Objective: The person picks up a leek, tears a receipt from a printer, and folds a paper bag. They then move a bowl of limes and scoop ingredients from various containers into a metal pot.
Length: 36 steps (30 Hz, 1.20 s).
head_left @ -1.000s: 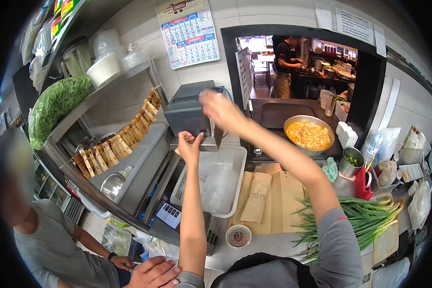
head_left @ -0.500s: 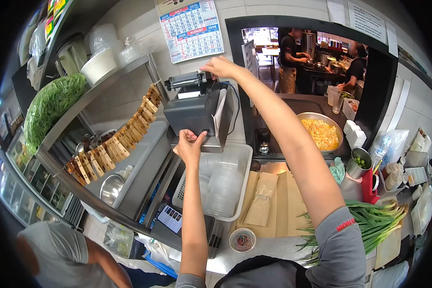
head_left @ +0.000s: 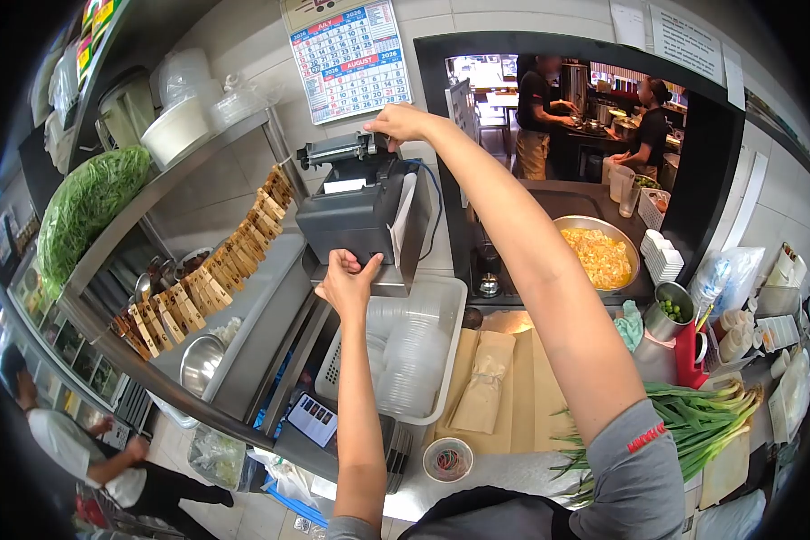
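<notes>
Where the table (head_left: 517, 470) comes nearest, a small cup (head_left: 427, 461) of rubber bands sits beside brown paper (head_left: 524, 396). Beyond them, a white basket (head_left: 457, 346) carries stacked plastic containers (head_left: 414, 360), its rim close below the reaching left arm; thin and slick, they would likely slide or dent if knocked.

Past the basket, the left hand (head_left: 346, 283) is at the lower front edge of a dark printer (head_left: 344, 220), fingers partly curled and thumb against it; whether it pinches anything, I cannot tell. That boxy body looks stiff and fairly heavy, best steadied low at the front, where its smooth casing could be slippery. It sits on a metal stand (head_left: 396, 283), whose edges look hard. Inside the open top, the white paper (head_left: 345, 186) looks light and easily creased.

Farther up, the right hand (head_left: 400, 124) has its fingers closed on the right end of the tilted-up lid (head_left: 337, 148). Rigid but light, I judge, that lid is probably weakest at its hinge, so its outer end suits a gentle hold. Rightward, a cable (head_left: 436, 216) loops near the black window frame (head_left: 432, 72); behind, the wall and calendar (head_left: 351, 63) limit backward swing. Sideways room looks tightest towards the hanging clips (head_left: 198, 292).
</notes>
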Motion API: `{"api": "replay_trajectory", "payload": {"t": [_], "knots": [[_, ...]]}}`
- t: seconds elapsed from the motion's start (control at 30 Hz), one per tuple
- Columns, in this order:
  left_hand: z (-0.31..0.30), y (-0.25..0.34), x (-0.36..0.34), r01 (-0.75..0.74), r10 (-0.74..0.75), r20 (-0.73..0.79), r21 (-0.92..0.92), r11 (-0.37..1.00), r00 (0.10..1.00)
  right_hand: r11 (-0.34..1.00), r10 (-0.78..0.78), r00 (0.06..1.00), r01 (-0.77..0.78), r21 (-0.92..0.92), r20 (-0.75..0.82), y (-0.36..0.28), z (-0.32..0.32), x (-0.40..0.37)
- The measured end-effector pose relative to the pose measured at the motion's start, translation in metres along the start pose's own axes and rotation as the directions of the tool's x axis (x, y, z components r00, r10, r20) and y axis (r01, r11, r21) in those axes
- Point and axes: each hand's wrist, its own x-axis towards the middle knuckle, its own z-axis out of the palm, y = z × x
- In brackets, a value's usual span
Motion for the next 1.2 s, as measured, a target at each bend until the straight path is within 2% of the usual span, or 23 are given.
{"api": "replay_trajectory", "payload": {"t": [0.07,0.17,0.27,0.33,0.4,0.47,0.57,0.67,0.8,0.87,0.97,1.07,1.2], "knots": [[0.000,0.004,-0.001,0.010,-0.010,0.000,0.006,1.000,1.000,1.000,0.000,1.000,0.001,0.013,-0.005,0.001,-0.001,0.000],[-0.012,0.013,-0.001,-0.070,0.065,0.055,0.092,0.993,0.996,0.999,-0.020,1.000,0.020,0.029,0.000,0.006,0.005,0.003],[-0.043,0.033,0.020,-0.233,0.226,-0.084,-0.073,0.970,0.970,1.000,-0.016,1.000,0.016,0.012,0.004,0.004,0.001,0.005],[-0.059,0.068,0.047,-0.341,0.370,-0.200,0.168,0.925,0.907,0.999,-0.020,1.000,0.019,0.025,0.011,0.003,-0.001,0.003],[-0.051,0.080,0.091,-0.580,0.622,-0.035,0.323,0.748,0.782,1.000,-0.014,1.000,0.014,0.010,0.023,0.004,-0.002,0.006],[-0.034,0.083,0.128,-0.714,0.677,0.266,0.428,0.554,0.686,1.000,-0.012,0.999,0.012,0.002,0.035,0.003,0.000,0.006],[-0.020,0.081,0.155,-0.811,0.565,0.601,0.528,0.250,0.565,1.000,-0.009,0.999,0.009,-0.002,0.033,-0.001,-0.005,0.003],[-0.020,0.084,0.165,-0.863,0.489,0.718,0.469,0.188,0.496,1.000,-0.021,0.999,0.022,-0.008,0.027,-0.001,0.000,0.003],[-0.059,0.100,0.158,-0.839,0.654,0.540,0.447,0.310,0.529,0.997,-0.074,0.995,0.074,0.005,-0.061,-0.003,0.005,-0.004],[-0.077,0.101,0.160,-0.844,0.687,0.519,0.459,0.278,0.508,0.993,-0.116,0.991,0.117,0.007,-0.061,-0.003,0.008,-0.006],[-0.096,0.109,0.160,-0.844,0.750,0.460,0.478,0.242,0.475,0.976,-0.191,0.981,0.185,-0.113,-0.037,0.000,0.019,-0.010],[-0.104,0.116,0.160,-0.838,0.771,0.429,0.491,0.239,0.471,0.937,-0.286,0.952,0.254,-0.239,-0.107,0.004,0.032,-0.024],[-0.106,0.115,0.161,-0.839,0.750,0.454,0.487,0.242,0.480,0.954,-0.187,0.973,0.148,-0.261,-0.132,-0.003,0.045,-0.055]]}}
